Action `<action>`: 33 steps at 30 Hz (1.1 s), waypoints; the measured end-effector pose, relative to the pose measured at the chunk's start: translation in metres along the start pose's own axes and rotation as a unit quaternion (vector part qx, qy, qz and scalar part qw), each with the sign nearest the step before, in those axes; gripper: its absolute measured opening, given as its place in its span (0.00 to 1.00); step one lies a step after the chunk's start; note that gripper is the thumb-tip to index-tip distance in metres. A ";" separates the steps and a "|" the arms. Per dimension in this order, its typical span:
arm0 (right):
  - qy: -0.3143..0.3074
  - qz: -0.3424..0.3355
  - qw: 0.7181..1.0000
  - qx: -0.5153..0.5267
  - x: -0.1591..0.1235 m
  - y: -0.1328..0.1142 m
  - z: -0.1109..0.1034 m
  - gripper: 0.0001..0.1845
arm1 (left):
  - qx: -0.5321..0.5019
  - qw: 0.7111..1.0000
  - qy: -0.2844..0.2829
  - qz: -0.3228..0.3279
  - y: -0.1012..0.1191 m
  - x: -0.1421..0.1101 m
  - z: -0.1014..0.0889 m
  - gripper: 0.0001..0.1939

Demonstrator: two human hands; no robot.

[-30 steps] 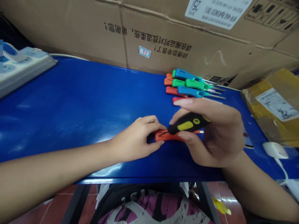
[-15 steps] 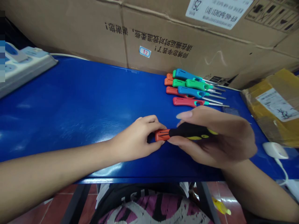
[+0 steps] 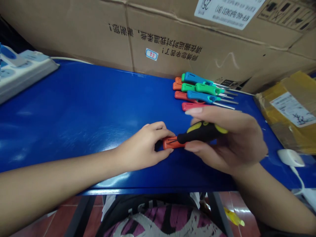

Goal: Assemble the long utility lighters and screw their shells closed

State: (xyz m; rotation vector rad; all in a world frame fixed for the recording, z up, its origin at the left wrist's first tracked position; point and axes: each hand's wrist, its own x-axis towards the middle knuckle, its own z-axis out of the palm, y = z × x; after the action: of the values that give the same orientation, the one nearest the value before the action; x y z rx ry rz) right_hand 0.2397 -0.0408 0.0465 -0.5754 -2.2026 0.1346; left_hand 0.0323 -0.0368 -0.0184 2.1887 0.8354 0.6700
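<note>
An orange long-neck lighter (image 3: 170,143) lies on the blue table, its handle end pinched between the thumb and fingers of my left hand (image 3: 145,144). Held in my right hand (image 3: 237,141) is a screwdriver (image 3: 203,132) with a black and yellow handle. Its thin dark shaft slants down to the left, over the end of the lighter's handle. Whether the tip sits in a screw is too small to tell. The screwdriver and my right hand hide the rest of the lighter.
Several red, green and blue lighters (image 3: 201,96) are piled behind my right hand, against a large cardboard box (image 3: 86,39). A yellow-taped parcel (image 3: 276,128) and a white plug-like device (image 3: 291,158) with a cable are at the right. A power strip (image 3: 29,74) stands at the far left.
My right hand has rolled the screwdriver's handle back and forth, its yellow patches shifting from the underside to the top since half a second ago. My left hand keeps its hold on the lighter.
</note>
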 end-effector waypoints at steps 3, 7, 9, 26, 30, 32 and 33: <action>0.021 0.029 0.997 0.063 -0.003 -0.001 -0.001 0.23 | 0.004 1.000 0.005 0.000 0.000 0.000 0.001 0.10; -0.006 -0.020 0.999 0.044 -0.001 -0.003 -0.003 0.25 | 0.001 1.000 0.004 0.007 -0.001 0.000 0.001 0.09; -0.020 -0.026 0.999 -0.005 0.000 -0.003 -0.003 0.24 | 0.001 1.000 0.008 0.013 -0.001 -0.001 0.001 0.08; -0.021 0.005 1.000 -0.023 -0.005 -0.007 -0.003 0.22 | 0.013 1.000 0.003 0.005 -0.001 -0.001 0.001 0.09; -0.028 0.008 0.999 -0.016 -0.004 -0.005 -0.003 0.20 | 0.013 1.000 -0.005 0.000 0.000 0.000 0.000 0.10; -0.017 -0.020 0.998 -0.053 -0.002 -0.001 -0.003 0.17 | 0.008 1.000 -0.004 0.003 -0.001 0.000 0.000 0.09; -0.005 -0.041 0.997 -0.059 -0.001 0.000 -0.003 0.18 | 0.005 1.000 -0.002 0.006 -0.001 0.000 0.000 0.09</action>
State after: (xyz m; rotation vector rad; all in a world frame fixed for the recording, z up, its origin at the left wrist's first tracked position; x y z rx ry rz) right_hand 0.2426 -0.0414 0.0474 -0.5500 -2.2513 -0.0361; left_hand 0.0323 -0.0362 -0.0192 2.2045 0.8265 0.6692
